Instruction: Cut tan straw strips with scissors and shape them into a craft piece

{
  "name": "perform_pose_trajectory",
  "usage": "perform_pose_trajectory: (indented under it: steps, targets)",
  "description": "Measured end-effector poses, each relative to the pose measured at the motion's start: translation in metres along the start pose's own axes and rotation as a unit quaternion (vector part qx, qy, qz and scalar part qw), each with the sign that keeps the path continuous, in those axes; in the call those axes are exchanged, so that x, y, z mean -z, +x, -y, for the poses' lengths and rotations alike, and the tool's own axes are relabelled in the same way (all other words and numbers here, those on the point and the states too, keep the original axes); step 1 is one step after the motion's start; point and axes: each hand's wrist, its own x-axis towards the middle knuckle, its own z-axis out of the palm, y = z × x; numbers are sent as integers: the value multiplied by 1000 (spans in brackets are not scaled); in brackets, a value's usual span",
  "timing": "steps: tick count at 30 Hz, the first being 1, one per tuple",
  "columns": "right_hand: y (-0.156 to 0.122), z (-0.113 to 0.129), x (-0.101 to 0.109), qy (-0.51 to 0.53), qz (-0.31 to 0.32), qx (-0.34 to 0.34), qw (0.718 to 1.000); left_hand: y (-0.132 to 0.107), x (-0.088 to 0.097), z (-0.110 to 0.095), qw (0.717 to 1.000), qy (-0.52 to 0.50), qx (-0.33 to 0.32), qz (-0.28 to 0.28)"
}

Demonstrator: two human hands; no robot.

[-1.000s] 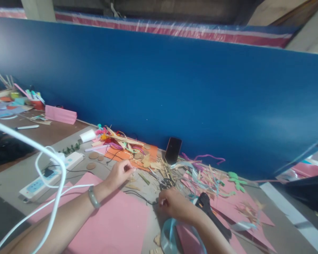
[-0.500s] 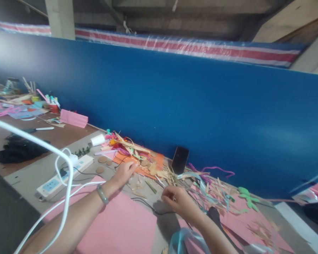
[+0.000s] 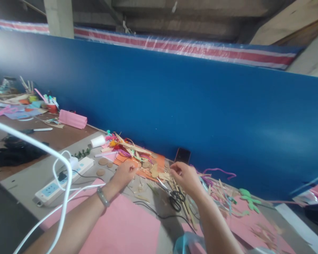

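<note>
My left hand [image 3: 125, 173], a bracelet at its wrist, is held with curled fingers at the front edge of the orange sheet [image 3: 116, 160]. Whatever its fingertips pinch is too small to make out. My right hand [image 3: 184, 177] hovers over dry plant strips [image 3: 185, 208], fingers bent in and thumb close to them; any thing inside is hidden. Below it lie black-handled scissors [image 3: 176, 200], blades toward the left. Between the hands are pale dry leaf pieces [image 3: 155, 171] and small scraps. A phone [image 3: 182, 155] leans on the blue panel behind my right hand.
A white power strip [image 3: 65, 181] and a looping white cable [image 3: 66, 197] are at left. Pink paper [image 3: 124, 225] lies in front. Coloured craft bits and a white cup [image 3: 98, 141] sit behind. Green fuzzy shapes [image 3: 247, 199] lie at right. The blue panel [image 3: 159, 95] borders the table.
My right hand has moved forward and slightly right, up toward the phone, uncovering the scissors. My left hand stays nearly where it was, fingers still curled.
</note>
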Motion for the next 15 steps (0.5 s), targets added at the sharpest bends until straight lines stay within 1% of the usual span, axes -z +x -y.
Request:
perform_pose_trajectory:
  steps: [2,4,6,8,11,15]
  targets:
    - [-1,2,7,7,-15,-5,1000,1,-1,2,1000,4,3,-7]
    - [-4,4,11,16,-15,-3,1000,3,0,5,1000,7,5,-20]
    - [-7,5,11,21,-6,-1,1000,6,3,9,999,7,8,-39]
    - [-9,2,8,11,15,2,1000,10,6,15,998,8,15,-57]
    - [-9,-12,2,-45,60,-14,997,15,10,22,997,15,25,-71]
    - [-6,-41,-2,-138,104,-66,983,13,9,21,998,21,15,-57]
